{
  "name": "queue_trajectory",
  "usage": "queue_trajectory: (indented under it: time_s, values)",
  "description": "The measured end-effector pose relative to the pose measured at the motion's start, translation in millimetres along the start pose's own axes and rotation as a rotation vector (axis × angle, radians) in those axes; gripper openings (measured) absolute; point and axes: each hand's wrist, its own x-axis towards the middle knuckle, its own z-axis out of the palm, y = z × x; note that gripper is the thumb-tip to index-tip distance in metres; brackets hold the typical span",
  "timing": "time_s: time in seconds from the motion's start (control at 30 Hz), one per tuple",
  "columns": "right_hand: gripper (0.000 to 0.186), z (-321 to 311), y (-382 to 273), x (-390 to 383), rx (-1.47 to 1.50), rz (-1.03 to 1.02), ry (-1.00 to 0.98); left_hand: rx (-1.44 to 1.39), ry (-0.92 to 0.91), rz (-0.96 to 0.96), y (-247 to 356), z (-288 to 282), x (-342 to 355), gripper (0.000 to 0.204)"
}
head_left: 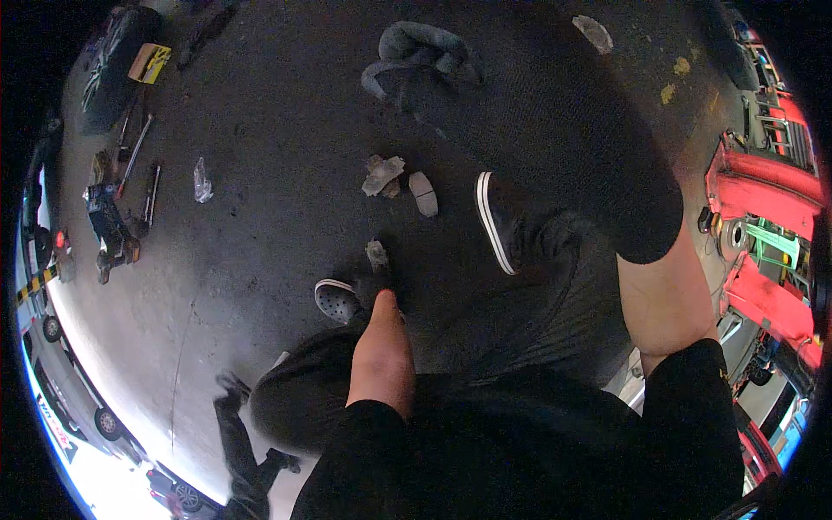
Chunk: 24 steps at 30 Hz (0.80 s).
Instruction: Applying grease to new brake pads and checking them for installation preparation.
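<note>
My left hand (pixel 374 282), in a dark glove, is low by my shoe (pixel 336 300), beside a small pale grey piece (pixel 375 253); its fingers are hard to make out against the dark clothing. My right hand (pixel 420 56), in a dark knitted glove continuous with a long sleeve, reaches toward the top with curled fingers; whatever they may hold is hidden. Below it on the dark floor (pixel 260 130) lie crumpled translucent scraps (pixel 381 173) and a grey pad-shaped block (pixel 423 195), near my other white-edged shoe (pixel 496 223).
At the left are tools (pixel 134 156), a jack-like tool (pixel 113 230), a yellow box (pixel 149 63), a plastic wrapper (pixel 203 180), a tyre (pixel 113 69) and cars (pixel 78 381). Another person's legs (pixel 238 451) show at lower left. Red lift equipment (pixel 763 191) stands at right.
</note>
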Motion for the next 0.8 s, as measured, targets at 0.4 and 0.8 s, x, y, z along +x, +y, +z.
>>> queue_trajectory:
  time_s: [0.4,0.8]
  values:
    - [0.021,-11.2,6.1,-3.4,-0.017,0.075,-0.042,-0.422,0.241,0.097,205.2,-84.6,82.4,0.065]
    - [0.021,-15.9,4.5,1.6,-0.009,0.100,-0.032,-0.550,0.176,0.136,182.2,-94.6,90.3,0.058]
